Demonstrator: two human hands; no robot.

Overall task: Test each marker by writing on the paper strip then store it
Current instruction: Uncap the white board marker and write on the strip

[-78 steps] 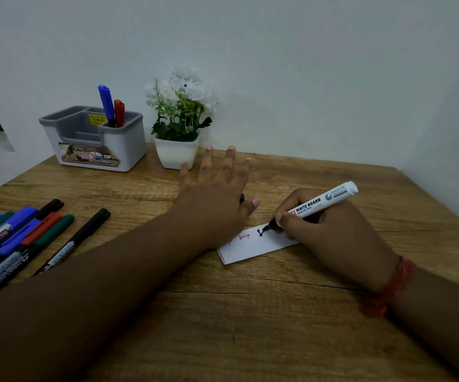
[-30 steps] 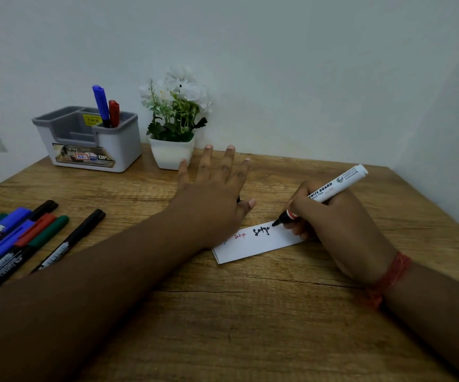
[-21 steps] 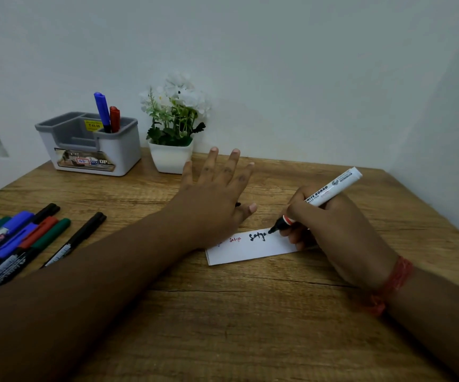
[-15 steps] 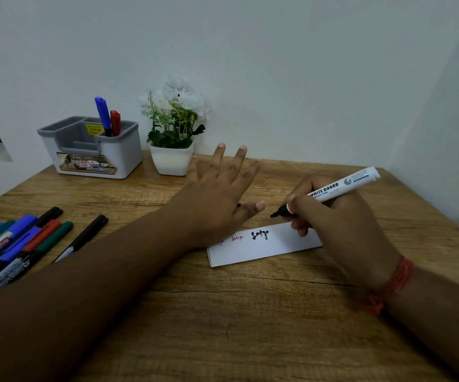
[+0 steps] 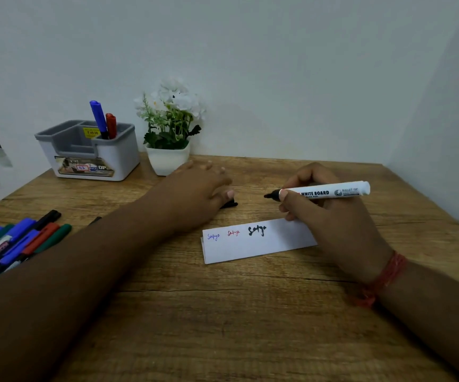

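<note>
White folded paper strip (image 5: pixel 258 242) lies flat on the wooden table (image 5: pixel 222 312), bearing three written marks; right hand (image 5: pixel 330 216) grips uncapped white whiteboard marker (image 5: pixel 324 192) above it, tip clear; left hand (image 5: pixel 195 194) loosely curled over black cap (image 5: pixel 229 205); grey-and-white organiser (image 5: pixel 90 150) holds blue marker (image 5: pixel 98 118) and red marker (image 5: pixel 111 125).

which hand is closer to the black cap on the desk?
Left. The left hand lies over the black cap, fingertips at or on it. The right hand is apart to the cap's right, holding the whiteboard marker with its tip pointing toward the cap.
</note>
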